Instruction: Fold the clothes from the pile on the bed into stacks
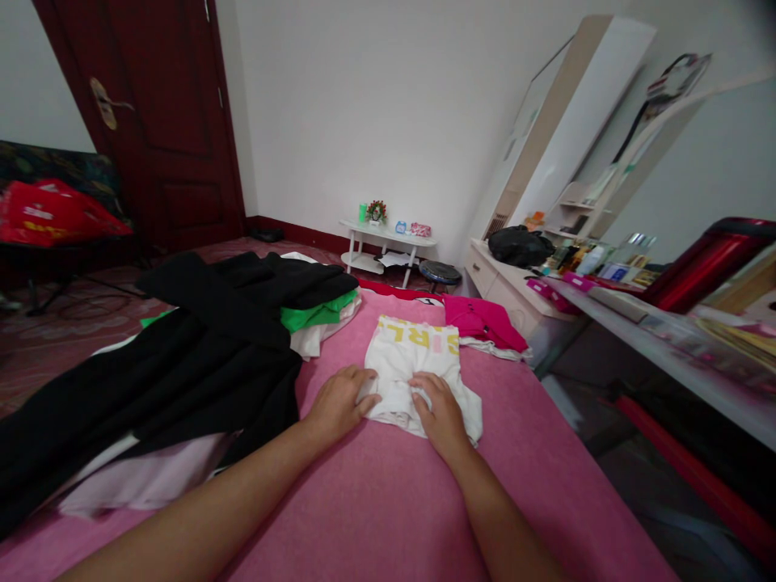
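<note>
Far left: a red plastic bag with pale print [57, 212], beside a dark red panelled door [182, 162]. Nearer, a large loose heap of black cloth garments [230, 323] sprawls over the left part of a flat, pink, cloth-covered bed [388, 501]; a pale pink cloth garment [151, 477] shows beneath its near edge, a bright green cloth garment [318, 314] at its far right corner. Next, the left hand [344, 402] touches the left edge of a white cloth garment with yellow and pale pink lettering [394, 364]: fingers bent, thumb apart; cannot tell whether cloth is pinched. The garment lies on the bed between heap and right-hand stack, compact, lettering at its far end, near edge rumpled. The right hand [441, 408] rests on its near right part, fingers curved over the fabric; grip likewise unclear. Farther right: a folded magenta cloth garment [485, 319] atop pale cloth, near the bed's edge, then a cluttered pale tabletop [643, 343]. Risks, judged: uneven pull between the hands could skew the garment or set the rumples as creases; the loose flap at its right could slip out; the left forearm, close to the heap, might drag a black sleeve across; a nudge could topple the magenta stack.
</note>
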A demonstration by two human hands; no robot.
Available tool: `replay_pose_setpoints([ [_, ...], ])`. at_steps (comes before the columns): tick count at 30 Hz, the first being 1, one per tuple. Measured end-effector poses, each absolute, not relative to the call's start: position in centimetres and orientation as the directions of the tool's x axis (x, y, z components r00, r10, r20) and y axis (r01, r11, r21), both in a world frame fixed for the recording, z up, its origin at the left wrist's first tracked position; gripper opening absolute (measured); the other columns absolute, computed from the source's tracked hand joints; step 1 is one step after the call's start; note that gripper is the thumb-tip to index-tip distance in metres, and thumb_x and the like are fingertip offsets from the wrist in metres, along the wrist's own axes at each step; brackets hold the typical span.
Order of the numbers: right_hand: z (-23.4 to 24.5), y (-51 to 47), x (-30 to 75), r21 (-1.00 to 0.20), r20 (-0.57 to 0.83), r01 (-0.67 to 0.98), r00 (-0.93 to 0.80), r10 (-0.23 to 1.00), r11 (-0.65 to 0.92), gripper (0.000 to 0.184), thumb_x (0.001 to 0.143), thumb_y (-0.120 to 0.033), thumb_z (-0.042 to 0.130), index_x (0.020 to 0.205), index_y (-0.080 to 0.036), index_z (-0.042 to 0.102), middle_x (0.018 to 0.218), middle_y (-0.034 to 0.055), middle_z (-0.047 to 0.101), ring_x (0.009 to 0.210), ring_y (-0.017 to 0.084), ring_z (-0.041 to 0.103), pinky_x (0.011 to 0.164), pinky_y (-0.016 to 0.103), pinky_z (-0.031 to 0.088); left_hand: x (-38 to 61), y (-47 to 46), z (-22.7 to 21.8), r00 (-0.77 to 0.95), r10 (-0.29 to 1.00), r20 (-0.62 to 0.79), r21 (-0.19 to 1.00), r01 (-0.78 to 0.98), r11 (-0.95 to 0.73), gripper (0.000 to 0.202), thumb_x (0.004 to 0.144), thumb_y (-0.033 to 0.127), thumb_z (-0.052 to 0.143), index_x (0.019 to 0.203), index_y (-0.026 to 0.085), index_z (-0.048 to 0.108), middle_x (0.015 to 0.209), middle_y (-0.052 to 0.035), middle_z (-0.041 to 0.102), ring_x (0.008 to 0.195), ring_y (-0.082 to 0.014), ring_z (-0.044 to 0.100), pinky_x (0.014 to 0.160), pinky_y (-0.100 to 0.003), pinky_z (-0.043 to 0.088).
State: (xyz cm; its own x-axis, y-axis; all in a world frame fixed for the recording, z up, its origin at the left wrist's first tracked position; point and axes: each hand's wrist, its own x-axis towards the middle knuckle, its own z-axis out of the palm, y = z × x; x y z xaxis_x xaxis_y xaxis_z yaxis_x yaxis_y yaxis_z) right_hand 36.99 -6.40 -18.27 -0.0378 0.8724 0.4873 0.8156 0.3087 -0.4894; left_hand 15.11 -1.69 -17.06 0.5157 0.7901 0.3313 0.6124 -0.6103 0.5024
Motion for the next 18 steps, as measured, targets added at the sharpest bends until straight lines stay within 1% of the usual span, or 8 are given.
replay_pose_setpoints([
  [3,-18.2,-6.4,37.0,-0.487,0.491,0.816,-0.040,0.870,0.312,0.023,0.084,-0.014,0.046,0.100,-0.020,0.062,0.110,0.0085,0.061,0.107,0.023,0.052,0.095,0.041,0.041,15.0,-1.6,-17.1,0.518,0.786,0.338,0.510,0.601,-0.616,0.035,0.086,0.037,0.056,0.116,0.019,0.059,0.106,-0.0106,0.061,0.101,-0.0255,0.058,0.088,-0.036,0.045],
  [5,-18.2,-6.5,37.0,-0.485,0.491,0.815,-0.045,0.870,0.316,0.023,0.084,-0.013,0.046,0.100,-0.019,0.062,0.109,0.0086,0.061,0.107,0.023,0.052,0.095,0.040,0.041,15.1,-1.4,-17.3,0.519,0.781,0.348,0.537,0.572,-0.620,0.035,0.086,0.036,0.057,0.116,0.018,0.059,0.107,-0.0106,0.062,0.100,-0.0251,0.058,0.088,-0.036,0.045],
  [8,-18.3,-6.4,37.0,-0.487,0.496,0.812,-0.046,0.867,0.322,0.024,0.083,-0.012,0.046,0.100,-0.020,0.062,0.109,0.0082,0.061,0.106,0.023,0.053,0.095,0.040,0.041,15.3,-1.4,-17.6,0.521,0.773,0.362,0.605,0.500,-0.620,0.032,0.085,0.029,0.058,0.115,0.018,0.060,0.106,-0.0090,0.062,0.096,-0.0225,0.059,0.087,-0.034,0.046],
  [10,-18.3,-6.4,37.0,-0.486,0.499,0.812,-0.047,0.865,0.324,0.024,0.083,-0.012,0.046,0.100,-0.020,0.062,0.109,0.0079,0.061,0.106,0.023,0.053,0.094,0.040,0.042,15.5,-1.6,-17.6,0.516,0.766,0.383,0.628,0.463,-0.625,0.030,0.084,0.023,0.057,0.113,0.019,0.061,0.103,-0.0078,0.062,0.094,-0.0211,0.059,0.085,-0.033,0.046],
  [14,-18.4,-6.3,37.0,-0.481,0.497,0.815,-0.050,0.867,0.323,0.024,0.083,-0.012,0.046,0.101,-0.020,0.062,0.109,0.0078,0.061,0.106,0.023,0.053,0.094,0.040,0.042,15.9,-2.2,-17.3,0.545,0.722,0.425,0.627,0.398,-0.669,0.029,0.083,0.017,0.054,0.111,0.020,0.062,0.099,-0.0069,0.060,0.092,-0.0196,0.057,0.084,-0.031,0.047],
  [18,-18.4,-6.4,37.0,-0.482,0.498,0.814,-0.050,0.866,0.324,0.025,0.083,-0.012,0.046,0.101,-0.020,0.062,0.109,0.0080,0.061,0.106,0.022,0.053,0.095,0.040,0.042,15.9,-2.7,-17.1,0.596,0.655,0.465,0.634,0.292,-0.716,0.033,0.081,0.014,0.054,0.113,0.020,0.062,0.103,-0.0075,0.061,0.096,-0.0194,0.057,0.087,-0.031,0.046],
])
